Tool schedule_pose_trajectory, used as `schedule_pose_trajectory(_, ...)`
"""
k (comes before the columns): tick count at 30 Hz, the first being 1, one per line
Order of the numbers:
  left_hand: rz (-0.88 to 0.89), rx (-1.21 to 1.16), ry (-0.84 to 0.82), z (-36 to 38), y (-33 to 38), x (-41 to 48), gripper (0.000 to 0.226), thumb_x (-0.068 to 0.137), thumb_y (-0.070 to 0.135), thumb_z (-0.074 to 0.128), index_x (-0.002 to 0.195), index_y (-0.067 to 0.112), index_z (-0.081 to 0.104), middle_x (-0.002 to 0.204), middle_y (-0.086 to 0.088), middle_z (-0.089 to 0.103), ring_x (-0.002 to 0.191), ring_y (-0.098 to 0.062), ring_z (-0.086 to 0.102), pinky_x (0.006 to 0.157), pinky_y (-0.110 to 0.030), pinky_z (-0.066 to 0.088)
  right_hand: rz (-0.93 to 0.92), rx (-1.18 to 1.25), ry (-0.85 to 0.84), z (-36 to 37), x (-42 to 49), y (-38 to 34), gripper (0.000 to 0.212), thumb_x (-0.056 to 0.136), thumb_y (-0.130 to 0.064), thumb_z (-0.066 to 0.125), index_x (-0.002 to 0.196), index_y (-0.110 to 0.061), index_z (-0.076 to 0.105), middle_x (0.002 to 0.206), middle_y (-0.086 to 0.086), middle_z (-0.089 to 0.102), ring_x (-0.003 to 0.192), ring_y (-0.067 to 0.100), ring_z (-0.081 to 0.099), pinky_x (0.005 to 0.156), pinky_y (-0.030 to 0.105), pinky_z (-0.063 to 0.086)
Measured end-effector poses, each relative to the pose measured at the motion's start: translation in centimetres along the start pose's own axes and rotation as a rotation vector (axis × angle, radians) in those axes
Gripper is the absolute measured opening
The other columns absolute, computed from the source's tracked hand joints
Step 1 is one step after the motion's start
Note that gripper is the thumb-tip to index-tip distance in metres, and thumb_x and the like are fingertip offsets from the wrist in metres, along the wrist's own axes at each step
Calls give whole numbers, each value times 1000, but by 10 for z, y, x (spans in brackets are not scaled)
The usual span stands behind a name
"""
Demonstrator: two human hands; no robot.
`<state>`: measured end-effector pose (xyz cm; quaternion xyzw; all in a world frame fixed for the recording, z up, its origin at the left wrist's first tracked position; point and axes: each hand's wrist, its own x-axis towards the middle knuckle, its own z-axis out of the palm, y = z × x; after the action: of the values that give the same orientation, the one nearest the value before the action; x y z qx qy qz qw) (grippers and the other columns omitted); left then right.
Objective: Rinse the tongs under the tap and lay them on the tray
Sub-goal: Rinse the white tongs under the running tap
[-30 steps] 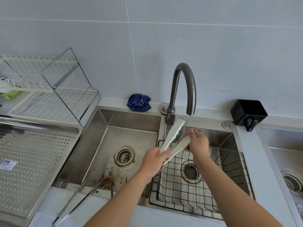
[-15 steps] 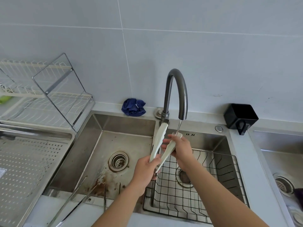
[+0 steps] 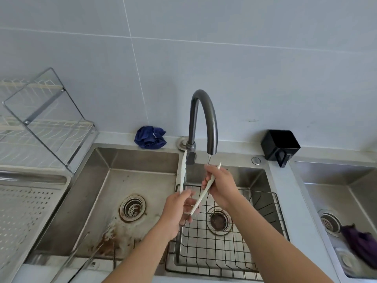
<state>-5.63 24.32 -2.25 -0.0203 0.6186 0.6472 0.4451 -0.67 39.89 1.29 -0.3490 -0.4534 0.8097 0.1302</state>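
Head view, kitchen sink.

- Tongs (image 3: 182, 174): white, held over the divider between the two basins of the sink (image 3: 122, 158), under the spout of the tap (image 3: 202, 119). The arms are spread in a V and the hinge end is low. One arm points up toward the tap base. The other runs up to the right, and its tip is just beside the thin stream of water.
- Left hand (image 3: 177, 209): fingers curled round the hinge end of the tongs, gripping it.
- Right hand (image 3: 221, 184): fingers closed round the right arm of the tongs about midway; the tip sticks out above the knuckles. Water falls at the top of this hand.
- Tray (image 3: 20, 211): perforated steel, on the counter left of the sink, well apart from the tongs.

Surroundings: a wire basket (image 3: 214, 254) sits in the right basin, below both hands. A dish rack (image 3: 47, 123) stands behind the tray. A crumpled blue cloth (image 3: 150, 137) lies on the ledge left of the tap. A black box (image 3: 280, 147) is on the ledge to the right. A purple cloth (image 3: 359, 244) lies in a separate basin at far right.
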Motion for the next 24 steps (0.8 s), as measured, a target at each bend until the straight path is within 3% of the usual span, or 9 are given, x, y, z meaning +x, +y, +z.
schedule_pose_trajectory(3,9,-18,57,14,-9,-1,32,99,37,58,108,10,70,90,-19,78,67,-24,71,47,-27,46,-19,-51,-28,5,-1,-2,10,100,-18,63,101,-9,59,75,7,60,55,16,54,55,32,51)
schedule_pose_trajectory(6,89,-45,146,27,-12,-4,27,96,35,63,102,11,73,89,-19,77,63,-21,69,45,-28,45,-115,-65,116,8,1,-3,21,102,-25,62,120,-17,56,92,8,69,65,21,65,69,43,61)
schedule_pose_trajectory(8,125,-14,193,29,-14,-8,26,93,36,67,96,11,75,83,-16,74,64,-23,65,43,-29,44,-226,-103,220,9,0,2,17,104,-29,58,119,-20,60,95,12,70,67,24,68,71,45,64)
schedule_pose_trajectory(10,124,31,216,27,-16,-11,28,91,35,68,95,8,74,79,-17,69,66,-27,60,44,-30,44,-268,-174,184,9,-4,9,18,106,-37,53,110,-24,64,82,12,70,63,25,69,60,37,62)
schedule_pose_trajectory(12,92,8,237,21,-20,-13,25,91,31,67,95,7,73,80,-18,67,69,-30,58,45,-30,42,-203,-172,86,6,-4,9,32,106,-46,48,104,-18,63,70,10,67,59,27,68,58,36,60)
schedule_pose_trajectory(14,76,-14,234,15,-19,-14,22,92,31,66,94,11,75,80,-16,68,69,-29,59,43,-28,41,-81,20,14,2,3,4,45,107,-47,44,92,-8,60,63,9,57,55,25,59,59,39,56)
schedule_pose_trajectory(17,62,11,208,9,-16,-12,25,94,35,64,94,14,76,76,-13,69,61,-23,62,41,-25,39,89,383,-42,4,10,1,43,105,-42,51,76,-10,57,63,2,42,50,16,42,51,31,44)
schedule_pose_trajectory(19,42,29,202,8,-16,-10,28,96,37,62,97,12,74,74,-13,73,56,-20,62,40,-25,38,125,436,-81,7,11,7,45,103,-46,54,72,-13,61,62,0,41,51,15,40,51,29,42)
schedule_pose_trajectory(24,-18,-7,198,-1,-19,-6,31,98,38,58,101,12,74,75,-17,74,56,-22,62,41,-26,39,167,490,-141,6,10,16,34,105,-35,50,90,-9,66,72,4,52,60,19,48,63,33,49)
